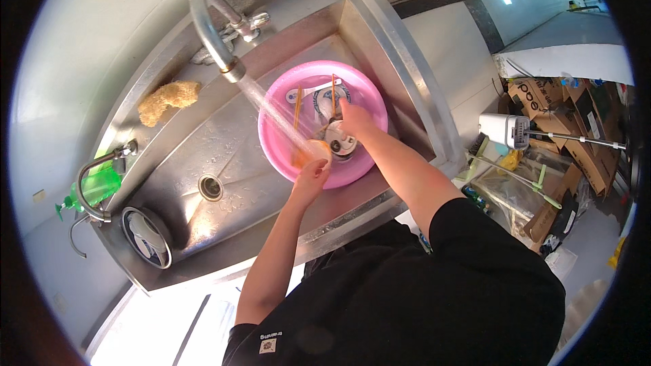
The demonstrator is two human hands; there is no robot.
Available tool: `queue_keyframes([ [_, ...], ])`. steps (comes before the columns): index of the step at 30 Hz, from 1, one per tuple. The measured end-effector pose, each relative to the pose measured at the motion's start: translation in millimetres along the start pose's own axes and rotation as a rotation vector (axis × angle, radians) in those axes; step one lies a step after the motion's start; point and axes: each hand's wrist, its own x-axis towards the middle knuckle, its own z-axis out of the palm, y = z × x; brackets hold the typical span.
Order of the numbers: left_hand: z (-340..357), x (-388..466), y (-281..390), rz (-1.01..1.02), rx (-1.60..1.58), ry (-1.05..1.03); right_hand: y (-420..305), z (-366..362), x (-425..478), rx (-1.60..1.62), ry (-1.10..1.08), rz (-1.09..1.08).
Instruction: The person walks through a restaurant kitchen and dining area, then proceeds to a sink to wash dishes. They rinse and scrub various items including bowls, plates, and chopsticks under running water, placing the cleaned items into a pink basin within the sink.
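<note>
In my left hand [311, 179] is a small white and orange bowl [320, 149], held by its rim under the running water of the faucet [216, 43]. My right hand [354, 118] reaches into a pink plastic basin [380, 112]. Its fingers are over a round dish or lid [339, 141], beside an orange chopstick [333, 86]; whether they grip anything is hidden. Inside the basin also lie a patterned dish [325, 104], a white spoon [325, 85] and more chopsticks [297, 112] at the left.
The basin stands in a stainless steel sink with a drain [210, 187]. A metal bowl with dishes [147, 238] is at the sink's left end. A tan scrubber [169, 102] and green soap bottle [99, 187] sit along the back ledge. Cardboard boxes [569, 122] lie right.
</note>
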Motion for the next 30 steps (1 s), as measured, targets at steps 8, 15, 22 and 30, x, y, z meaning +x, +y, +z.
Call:
queue_keyframes([
  [8,-4,53,-62,0.294,1.13,0.507,-3,-17,-2,0.458,-0.121,0.082],
  [15,-12,83,-34,-0.087,0.374,0.535,-1,5,9,0.459,0.508,0.241],
  [22,-11,94,7,-0.303,0.633,0.374,19,65,42,1.117,0.305,0.087],
  [30,16,112,-83,-0.116,0.706,0.634,7,13,-3,0.441,0.329,0.316],
])
